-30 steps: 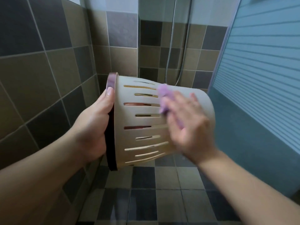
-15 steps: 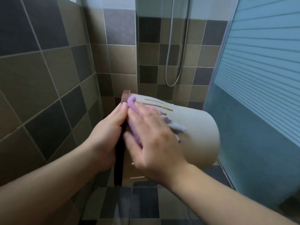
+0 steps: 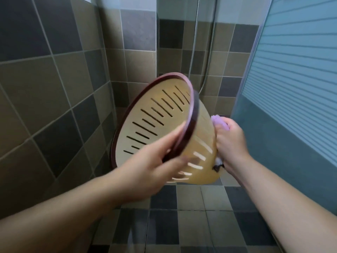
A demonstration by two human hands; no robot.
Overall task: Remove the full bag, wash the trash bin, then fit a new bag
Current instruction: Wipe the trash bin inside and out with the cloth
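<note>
Tiled shower: bin (image 3: pixel 155 123) now turned mouth-up; left hand (image 3: pixel 155 167) grips rim; right hand (image 3: pixel 231 143) clutches cloth (image 3: pixel 219 123), moved to base.

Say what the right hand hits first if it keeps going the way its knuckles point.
The right hand, gripping the purple cloth, points up and left into the bin. It would likely meet the bin's outer wall first; the cloth looks already against it, though blur hides exact contact.

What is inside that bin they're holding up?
Nothing shows inside the bin: only its slotted wall, no bag. The left hand grips the rim and hides part of the inside, so the bottom cannot be seen.
</note>
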